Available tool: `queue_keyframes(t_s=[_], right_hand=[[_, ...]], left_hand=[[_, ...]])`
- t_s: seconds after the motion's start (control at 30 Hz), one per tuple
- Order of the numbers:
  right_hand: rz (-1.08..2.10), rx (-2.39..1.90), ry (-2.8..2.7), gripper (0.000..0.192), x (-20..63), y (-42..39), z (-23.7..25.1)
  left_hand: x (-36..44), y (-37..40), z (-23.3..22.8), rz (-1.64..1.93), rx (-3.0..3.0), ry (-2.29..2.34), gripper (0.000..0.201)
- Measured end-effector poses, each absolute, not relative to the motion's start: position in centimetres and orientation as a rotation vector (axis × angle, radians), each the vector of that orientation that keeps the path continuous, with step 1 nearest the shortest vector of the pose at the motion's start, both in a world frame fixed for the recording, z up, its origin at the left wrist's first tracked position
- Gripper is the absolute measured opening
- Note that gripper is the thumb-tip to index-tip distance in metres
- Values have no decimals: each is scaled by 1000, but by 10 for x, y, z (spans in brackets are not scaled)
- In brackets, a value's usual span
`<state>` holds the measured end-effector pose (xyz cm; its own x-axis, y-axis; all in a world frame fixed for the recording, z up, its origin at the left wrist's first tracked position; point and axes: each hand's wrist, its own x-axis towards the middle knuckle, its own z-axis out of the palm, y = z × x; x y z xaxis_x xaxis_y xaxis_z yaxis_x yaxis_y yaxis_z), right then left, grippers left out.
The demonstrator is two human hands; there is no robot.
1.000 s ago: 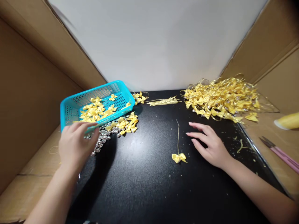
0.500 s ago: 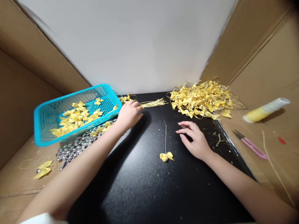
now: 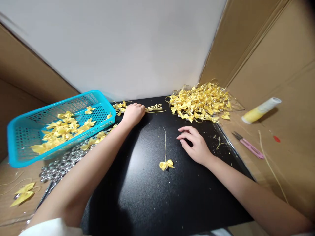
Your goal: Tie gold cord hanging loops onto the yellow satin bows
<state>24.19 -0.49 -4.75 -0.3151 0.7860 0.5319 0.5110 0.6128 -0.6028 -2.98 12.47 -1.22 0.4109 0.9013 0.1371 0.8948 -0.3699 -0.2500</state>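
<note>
"L hand (image 3: 134, 114) is at the back of the counter (image 3: 147, 196), palm down over one end of the yellow strings (image 3: 155, 108), fingers bent. Gripping any? Can't tell, fingertips are hidden."

"R hand (image 3: 194, 144)?"

"Hanging low over the counter, fingers loosely curled, thumb apart, nothing visible in it. Just left of it, the yellow bow (image 3: 166, 165)."

"Where's that exactly?"

"Abt mid-counter, lying apart from both hands, nearer R, w/ its thin string (image 3: 165, 142) running straight toward the back."

"L side, pls?"

"Blue basket (image 3: 11, 141) w/ loose bows (image 3: 64, 129) inside, silver beads (image 3: 62, 164) heaped along its front, partly behind the L forearm."

"And R side?"

"Big pile of looped bows (image 3: 200, 101) at the back, then pink-handled snips (image 3: 251, 148) & a yellow-white tube (image 3: 261, 110), both on the cardboard (image 3: 290, 170) beside the counter."
</note>
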Motion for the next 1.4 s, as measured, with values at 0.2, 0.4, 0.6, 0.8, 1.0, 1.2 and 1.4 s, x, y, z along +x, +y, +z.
queue_keyframes(t_s=[0.2, 0.4, 0.6, 0.8, 1.0, 1.2, 1.4], right_hand=[[431, -1036, -1978, 18, 242, -4, -48], [411, -1036, -1974, 18, 241, -4, -49], [411, -1046, -1976, 17, 241, -3, -49], [153, -1061, -1943, 34, 241, -8, -44], [-171, -1122, -2162, 24, 238, -17, -35], [-112, -1130, -2241, 20, 236, -17, -32], [149, -1222, -2210, 17, 232, -19, -34]], left_hand=[[-33, 124, -9, 3, -2344, -1595, 34], [-32, 121, -5, -61, -2290, -1685, 32], [-31, 120, 5, -132, -2268, -1759, 27], [0, 77, 20, -258, -2337, -1474, 32], [38, 3, 20, -255, -2497, -1136, 29], [37, -13, 10, -292, -2507, -1132, 24], [34, -19, -6, -650, -2627, -1553, 16]])
